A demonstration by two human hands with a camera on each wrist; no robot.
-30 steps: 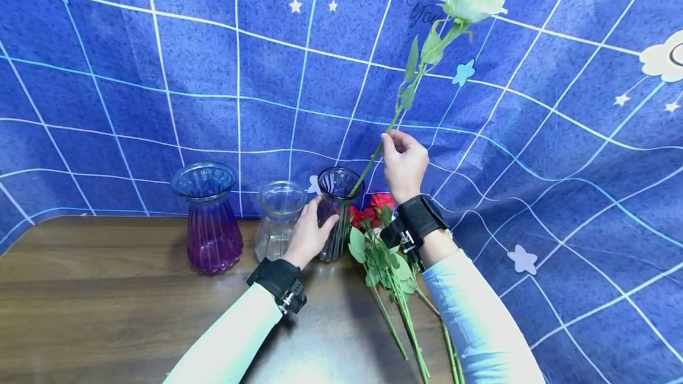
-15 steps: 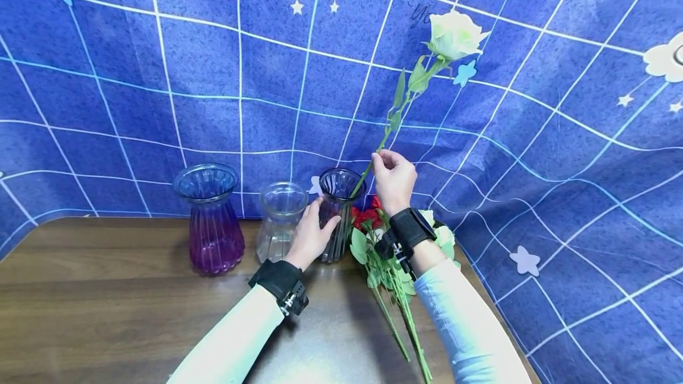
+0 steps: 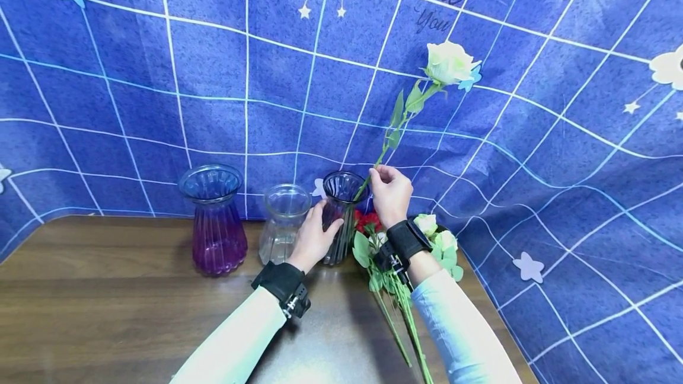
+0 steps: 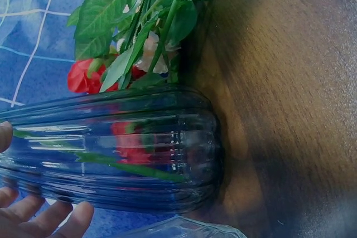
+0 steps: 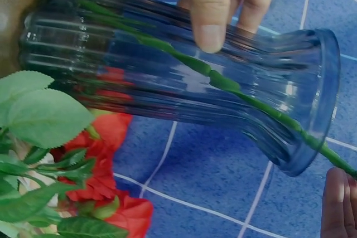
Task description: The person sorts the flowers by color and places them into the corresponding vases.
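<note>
The tall smoky-grey ribbed glass vase (image 3: 345, 234) stands on the table, steadied by my left hand (image 3: 312, 238), whose thumb and fingers lie round its side. My right hand (image 3: 393, 195) pinches the green stem of a white rose (image 3: 450, 64) just above the vase's rim. The rose leans to the right, its bloom high over the vase. In the right wrist view, the stem (image 5: 223, 82) slants through the mouth and down inside the glass to near the base. In the left wrist view, its green lower end shows through the vase wall (image 4: 195, 121).
Left of the grey vase stand a clear glass vase (image 3: 277, 236) and a blue-to-purple vase (image 3: 219, 236). Red roses (image 3: 368, 221) and white roses (image 3: 445, 242) lie on the wooden table (image 3: 133, 313) to the right, partly under my right arm. A blue patterned cloth (image 3: 213, 76) hangs behind.
My right hand has come down and slightly left with the white rose, and the stem has slid deeper into the grey vase. My left hand has kept its place on the vase.
</note>
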